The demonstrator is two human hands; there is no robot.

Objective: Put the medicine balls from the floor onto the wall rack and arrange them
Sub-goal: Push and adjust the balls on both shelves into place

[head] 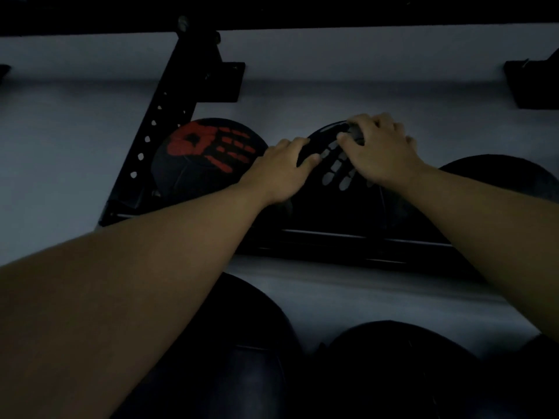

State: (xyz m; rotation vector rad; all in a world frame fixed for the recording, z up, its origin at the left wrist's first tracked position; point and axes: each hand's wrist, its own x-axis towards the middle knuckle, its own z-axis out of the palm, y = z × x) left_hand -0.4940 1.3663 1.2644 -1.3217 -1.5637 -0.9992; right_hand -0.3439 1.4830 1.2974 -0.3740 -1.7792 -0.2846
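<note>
A black medicine ball with a grey handprint point(335, 189) sits on the wall rack's rails point(332, 237) at the middle of the view. My left hand point(279, 170) lies on its upper left side and my right hand point(381, 146) covers its top, both gripping it. To its left rests a black ball with a red handprint point(208, 155), touching the rack's upright. Another dark ball point(508, 189) sits on the rack to the right, partly hidden by my right forearm.
A perforated black upright bracket point(169, 122) is bolted to the pale wall. A black bar point(302, 13) runs across the top, with another bracket point(532, 86) at the right. Below, two dark balls point(248, 343) point(402, 370) sit on a lower level. The scene is dim.
</note>
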